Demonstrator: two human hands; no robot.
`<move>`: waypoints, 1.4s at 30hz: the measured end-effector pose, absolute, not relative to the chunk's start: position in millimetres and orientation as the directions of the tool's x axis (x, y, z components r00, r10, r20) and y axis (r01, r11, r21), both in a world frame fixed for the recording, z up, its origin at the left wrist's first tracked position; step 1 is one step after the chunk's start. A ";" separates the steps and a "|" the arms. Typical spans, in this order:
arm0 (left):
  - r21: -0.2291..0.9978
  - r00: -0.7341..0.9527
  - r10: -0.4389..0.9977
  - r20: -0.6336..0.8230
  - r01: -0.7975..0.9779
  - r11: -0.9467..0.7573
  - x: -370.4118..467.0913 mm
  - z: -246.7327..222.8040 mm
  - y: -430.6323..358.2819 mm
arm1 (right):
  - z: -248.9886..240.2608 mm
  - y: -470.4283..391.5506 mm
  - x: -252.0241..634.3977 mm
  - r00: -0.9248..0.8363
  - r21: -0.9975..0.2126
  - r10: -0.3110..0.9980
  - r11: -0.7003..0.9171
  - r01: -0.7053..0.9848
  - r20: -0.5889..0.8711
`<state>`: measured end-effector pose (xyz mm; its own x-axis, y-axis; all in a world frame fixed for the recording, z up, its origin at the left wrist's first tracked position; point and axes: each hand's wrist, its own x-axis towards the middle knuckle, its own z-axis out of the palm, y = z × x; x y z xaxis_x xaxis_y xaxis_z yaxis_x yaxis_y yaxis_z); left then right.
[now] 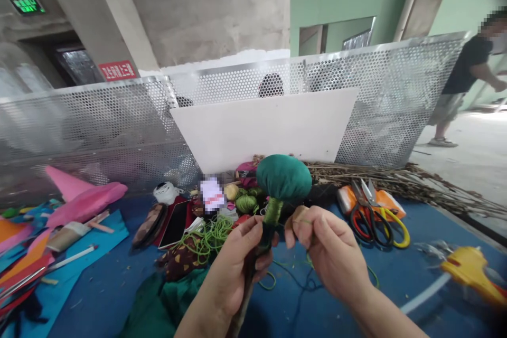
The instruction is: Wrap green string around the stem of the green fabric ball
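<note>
My left hand [235, 269] is wrapped round a stick [244, 303] topped by a stuffed dark green cloth ball [284, 177]. Light green yarn binds the neck [273, 212] just beneath the ball. To the right of that neck, my right hand [335, 248] pinches a thin green strand of yarn between thumb and fingers. Loose yarn trails down onto the blue table [293, 317] below both hands. Left of the stick lies a tangle of bright green yarn [212, 237]. Dark green cloth [170, 296] is bunched near my left forearm.
Scissors [372, 216] lie on an orange-white packet at right, near a yellow glue gun [467, 269]. Yarn balls [246, 202] and phones [174, 224] sit behind. Coloured felt [89, 243] covers the left. A perforated metal barrier [130, 132] stands behind; a person [461, 74] is at far right.
</note>
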<state>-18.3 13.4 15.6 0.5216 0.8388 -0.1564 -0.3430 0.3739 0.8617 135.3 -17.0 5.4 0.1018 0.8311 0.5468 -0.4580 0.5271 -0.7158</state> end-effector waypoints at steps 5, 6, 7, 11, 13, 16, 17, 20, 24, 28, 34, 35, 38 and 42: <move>0.924 0.424 0.891 -0.163 -0.250 0.288 -13.4 15.4 9.2 | -5.3 -18.1 134.6 0.058 -0.772 0.856 0.491 -0.404 0.514; 0.934 0.417 0.896 -0.152 -0.235 0.268 -12.1 16.1 7.9 | -6.6 -18.7 134.6 0.054 -0.780 0.857 0.491 -0.388 0.512; 0.944 0.416 0.900 -0.130 -0.227 0.241 -10.9 17.0 6.7 | -7.3 -19.3 134.7 0.057 -0.785 0.859 0.491 -0.377 0.509; 0.970 0.436 0.898 -0.060 -0.186 0.155 -7.8 20.2 2.2 | -3.8 -20.5 135.4 0.081 -0.788 0.879 0.458 -0.411 0.469; 0.973 0.445 0.893 -0.062 -0.172 0.153 -7.5 20.2 0.8 | 0.2 -20.1 134.6 0.097 -0.778 0.901 0.417 -0.470 0.423; 0.971 0.456 0.886 -0.082 -0.163 0.174 -7.7 18.8 0.1 | 6.4 -19.1 133.2 0.115 -0.739 0.938 0.331 -0.587 0.328; 0.970 0.462 0.882 -0.093 -0.156 0.184 -7.7 18.3 0.1 | 8.1 -18.9 133.3 0.123 -0.725 0.947 0.307 -0.617 0.297; 0.970 0.475 0.871 -0.126 -0.126 0.209 -7.9 18.5 0.7 | 10.3 -18.8 135.5 0.154 -0.709 0.953 0.298 -0.639 0.261; 0.973 0.491 0.862 -0.124 -0.109 0.202 -9.2 21.9 0.2 | 4.8 -15.1 139.0 0.199 -0.755 0.928 0.373 -0.539 0.315; 0.984 0.477 0.874 -0.094 -0.090 0.155 -10.4 22.4 -1.6 | -4.0 -10.1 137.8 0.236 -0.868 0.901 0.420 -0.264 0.364; 0.998 0.440 0.896 -0.056 0.031 0.048 -8.7 17.5 -2.4 | -2.6 -12.1 140.2 0.161 -0.655 0.669 0.600 0.459 0.726; 0.998 0.438 0.897 -0.055 0.046 0.039 -8.4 17.3 -2.4 | -1.3 -12.1 142.2 0.106 -0.580 0.627 0.627 0.520 0.772; 0.997 0.426 0.903 -0.065 0.074 0.037 -8.1 17.1 -2.3 | 1.0 -10.6 148.6 -0.059 -0.382 0.528 0.682 0.623 0.847; 0.997 0.415 0.907 -0.071 0.066 0.048 -7.6 14.3 -2.4 | -3.1 -8.0 153.0 -0.229 -0.145 0.419 0.691 0.708 0.879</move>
<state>-7.6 -2.4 14.3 0.4150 0.9070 -0.0711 0.0663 0.0478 0.9967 153.0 -8.0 -3.1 -0.2289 0.4186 0.8789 0.7079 0.6913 -0.1449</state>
